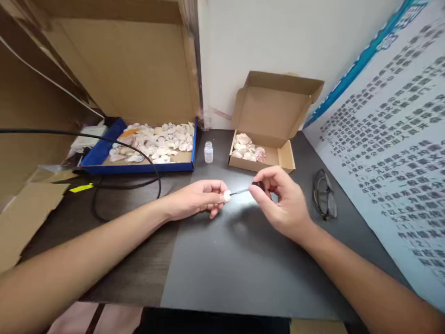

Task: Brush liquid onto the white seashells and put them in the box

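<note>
On one desk (pixel 215 269), left grip (pixel 198 199) pinches one white shell (pixel 227 196), right grip (pixel 283 200) one black-capped applicator (pixel 257 185).

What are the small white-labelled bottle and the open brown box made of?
The small white-labelled bottle looks like shiny glass because its neck seems see-through, but it could be plastic. The open brown box looks like matte cardboard: its flaps fold along creases.

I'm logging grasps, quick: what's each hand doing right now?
Left hand: closed, fingers pinching a small, white, shell-like piece.
Right hand: closed, holding a thin, dark, stick-like applicator with a black grip.
</note>
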Demonstrator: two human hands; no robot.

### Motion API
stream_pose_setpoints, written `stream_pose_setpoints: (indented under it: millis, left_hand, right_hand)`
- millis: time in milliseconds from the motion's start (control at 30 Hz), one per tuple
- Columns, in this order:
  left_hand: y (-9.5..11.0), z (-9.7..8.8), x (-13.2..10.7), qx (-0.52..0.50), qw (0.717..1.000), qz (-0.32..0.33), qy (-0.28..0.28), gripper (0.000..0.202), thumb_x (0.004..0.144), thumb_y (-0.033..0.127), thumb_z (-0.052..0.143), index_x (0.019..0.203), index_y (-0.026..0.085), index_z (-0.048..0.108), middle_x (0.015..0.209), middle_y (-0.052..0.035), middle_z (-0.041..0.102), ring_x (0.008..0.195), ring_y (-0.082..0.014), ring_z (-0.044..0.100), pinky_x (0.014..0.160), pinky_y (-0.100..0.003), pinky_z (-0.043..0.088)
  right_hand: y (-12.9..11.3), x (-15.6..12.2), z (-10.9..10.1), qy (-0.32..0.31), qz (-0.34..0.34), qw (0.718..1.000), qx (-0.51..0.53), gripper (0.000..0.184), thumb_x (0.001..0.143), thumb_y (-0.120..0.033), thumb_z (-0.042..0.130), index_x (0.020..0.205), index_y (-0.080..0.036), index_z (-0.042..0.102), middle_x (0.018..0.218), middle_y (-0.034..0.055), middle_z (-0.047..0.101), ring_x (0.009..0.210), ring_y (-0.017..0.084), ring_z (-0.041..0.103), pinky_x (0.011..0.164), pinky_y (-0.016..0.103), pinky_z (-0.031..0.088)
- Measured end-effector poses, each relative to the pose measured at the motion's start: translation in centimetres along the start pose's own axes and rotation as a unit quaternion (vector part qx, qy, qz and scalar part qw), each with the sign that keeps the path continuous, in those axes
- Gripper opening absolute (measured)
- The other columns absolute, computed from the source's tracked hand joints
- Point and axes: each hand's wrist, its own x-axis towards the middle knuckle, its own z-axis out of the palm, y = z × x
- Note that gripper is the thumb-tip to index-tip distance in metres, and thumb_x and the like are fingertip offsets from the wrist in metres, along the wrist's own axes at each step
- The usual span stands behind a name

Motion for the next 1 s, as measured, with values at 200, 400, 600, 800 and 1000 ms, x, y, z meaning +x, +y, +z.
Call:
stream_pose_setpoints:
  millis: [200,400,600,800,1000]
  left_hand:
    - [-0.02,-0.22,-0.12,-0.003,1.000,-0.002,-0.005,0.021,0.081,0.029,0.071,0.086,0.014,0.057,0.068,0.0022,0.055,0.060,-0.0068,0.053,0.057,-0.018,0.045]
    - [0.01,-0.24,-0.05,-0.008,1.000,-0.001,-0.003,0.019,0.081,0.027,0.070,0.086,0.014,0.057,0.068,0.0020,0.054,0.060,-0.0067,0.052,0.056,-0.017,0.045]
    - [-0.12,-0.34,-0.10,-0.013,1.000,0.002,-0.004,0.018,0.081,0.026,0.070,0.086,0.014,0.057,0.069,0.0020,0.055,0.061,-0.0067,0.053,0.057,-0.017,0.046]
    - [-0.18,-0.40,-0.11,-0.022,1.000,0.005,-0.009,0.015,0.083,0.024,0.069,0.086,0.014,0.058,0.069,0.0017,0.055,0.062,-0.0064,0.053,0.057,-0.016,0.047]
    - [-0.19,-0.49,-0.04,-0.026,1.000,0.012,-0.012,0.016,0.082,0.024,0.070,0.085,0.014,0.058,0.071,0.0013,0.055,0.063,-0.0068,0.054,0.056,-0.016,0.048]
  right_hand:
    - [-0.12,0.23,-0.03,-0.007,0.033,0.997,0.075,0.008,0.090,-0.023,0.060,0.092,-0.020,0.053,0.059,-0.0078,0.039,0.050,0.006,0.040,0.050,0.020,0.036]
    - [-0.08,0.18,-0.05,-0.013,0.042,0.994,0.095,0.008,0.091,-0.024,0.060,0.093,-0.020,0.053,0.060,-0.0070,0.040,0.051,0.007,0.041,0.050,0.020,0.036]
    - [-0.09,0.24,-0.07,-0.016,0.033,0.995,0.093,0.008,0.091,-0.023,0.059,0.093,-0.020,0.053,0.060,-0.0071,0.040,0.051,0.007,0.041,0.050,0.021,0.036]
    - [-0.05,0.19,-0.14,-0.023,0.028,0.996,0.081,0.008,0.091,-0.024,0.059,0.094,-0.020,0.053,0.060,-0.0071,0.039,0.051,0.007,0.039,0.049,0.021,0.035]
    - [0.01,0.08,-0.13,-0.026,0.022,0.998,0.055,0.009,0.089,-0.023,0.061,0.093,-0.020,0.053,0.060,-0.0072,0.040,0.050,0.007,0.039,0.049,0.021,0.035]
